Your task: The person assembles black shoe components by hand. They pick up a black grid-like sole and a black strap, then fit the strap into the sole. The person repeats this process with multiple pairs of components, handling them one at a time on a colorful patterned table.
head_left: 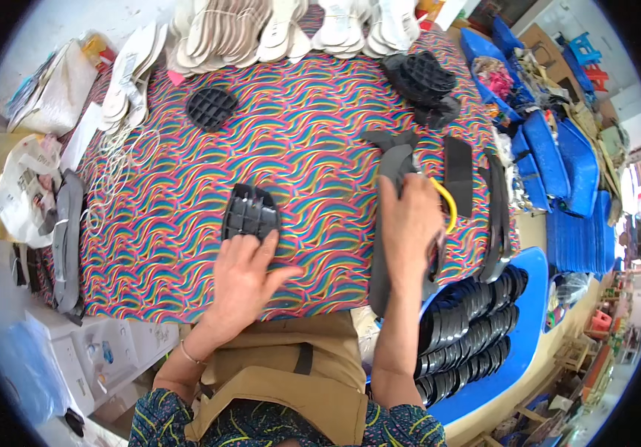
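My left hand (pixel 244 277) lies over the near edge of a black heel-shaped piece with a gridded face (pixel 252 208). Its fingertips touch the piece and the thumb stretches away to the right. To the right, my right hand (pixel 412 223) reaches over long dark grey strips (pixel 387 167), thumb and fingers apart; whether it touches them is hard to tell. Beside its fingers curves a yellow handle (pixel 448 200) of a tool partly hidden by the hand. Another gridded black piece (pixel 212 108) lies farther back.
White insole-shaped bundles (pixel 283 37) line the patterned table's (pixel 320 112) far edge. More black gridded pieces (pixel 428 78) are piled at the far right. A black rectangle (pixel 458 175) lies near the strips. A blue tray (pixel 533 298) beside the table holds rows of black pieces.
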A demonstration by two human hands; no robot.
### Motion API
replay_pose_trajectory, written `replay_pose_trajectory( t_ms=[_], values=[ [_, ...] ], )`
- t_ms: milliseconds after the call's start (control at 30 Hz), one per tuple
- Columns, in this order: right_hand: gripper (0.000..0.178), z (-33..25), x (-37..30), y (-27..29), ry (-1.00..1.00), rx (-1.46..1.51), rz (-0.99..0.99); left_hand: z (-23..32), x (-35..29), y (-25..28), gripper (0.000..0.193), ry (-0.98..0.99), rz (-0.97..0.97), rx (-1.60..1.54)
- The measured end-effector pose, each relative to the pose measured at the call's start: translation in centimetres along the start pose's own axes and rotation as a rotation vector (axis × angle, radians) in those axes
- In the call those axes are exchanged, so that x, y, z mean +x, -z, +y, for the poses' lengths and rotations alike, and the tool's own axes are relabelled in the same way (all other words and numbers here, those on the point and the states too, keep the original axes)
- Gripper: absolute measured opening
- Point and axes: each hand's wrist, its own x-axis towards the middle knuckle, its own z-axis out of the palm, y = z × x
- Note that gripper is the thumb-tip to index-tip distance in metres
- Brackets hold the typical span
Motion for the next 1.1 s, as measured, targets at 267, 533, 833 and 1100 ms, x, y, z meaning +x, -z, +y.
replay_pose_trajectory(
  t_ms=[267, 533, 833, 1100],
  values=[
    [0.021, 4.4, 0.8, -4.8, -0.081, -0.155, 0.023, -3.0, 3.1, 1.3, 0.049, 0.142, 0.301, -0.161],
    [0.026, 2.8, 3.2, -6.5, -0.163, -0.019, -0.051, -7.8, 1.8, -3.1, 0.055, 0.175, 0.185, 0.188],
    [0.045, 1.4, 2.1, -6.0, -0.147, 0.274, 0.121, -9.0, 2.2, -2.1, 0.049, 0.09, 0.323, -0.354],
    [0.025, 2.9, 1.7, -3.5, 0.096, 0.478, 0.353, -5.1, -0.7, -1.2, 0.056, 0.184, 0.291, -0.827]
  ],
)
